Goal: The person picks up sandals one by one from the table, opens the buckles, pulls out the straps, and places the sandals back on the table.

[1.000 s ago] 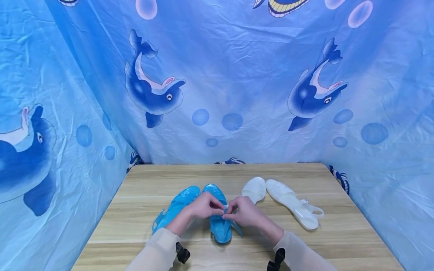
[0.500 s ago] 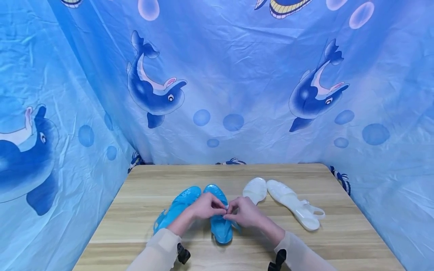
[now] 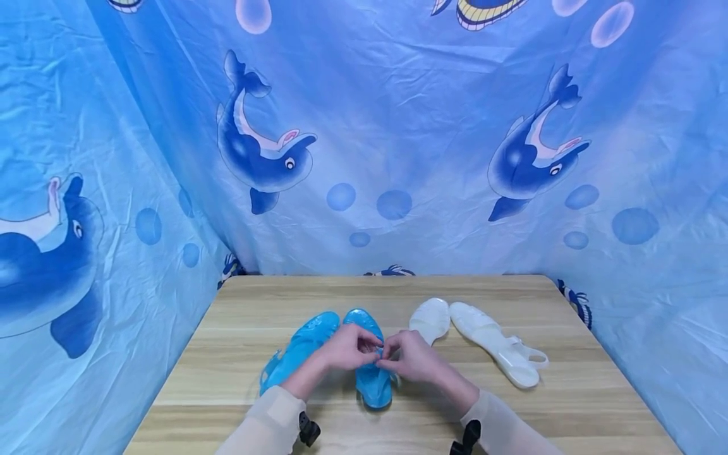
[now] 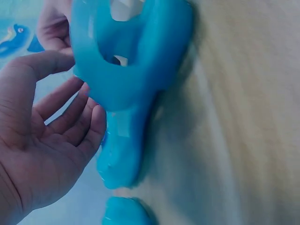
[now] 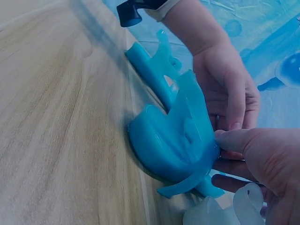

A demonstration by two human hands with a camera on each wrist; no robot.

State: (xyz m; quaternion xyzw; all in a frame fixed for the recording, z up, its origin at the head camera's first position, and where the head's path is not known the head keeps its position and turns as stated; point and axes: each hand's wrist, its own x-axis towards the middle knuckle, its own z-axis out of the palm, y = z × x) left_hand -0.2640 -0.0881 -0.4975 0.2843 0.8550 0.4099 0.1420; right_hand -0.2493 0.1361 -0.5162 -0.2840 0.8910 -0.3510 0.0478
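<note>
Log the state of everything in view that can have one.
Inner blue sandal: sole down on the table, strap pinched, its tip free; fastening unclear.
Outer blue sandal: sole down; fastening too small to tell.
Inner white sandal: partly hidden, strap state unclear.
Outer white sandal: sole down, heel strap looped outward.
Left hand: pinching at the blue strap.
Right hand: pinching the same strap.
Backdrop: hanging, creased.

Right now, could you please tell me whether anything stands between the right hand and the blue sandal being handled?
Nothing visible does: the right hand has its fingertips on the blue sandal. The left hand meets it there, and the nearer white sandal lies beside, not between.
</note>
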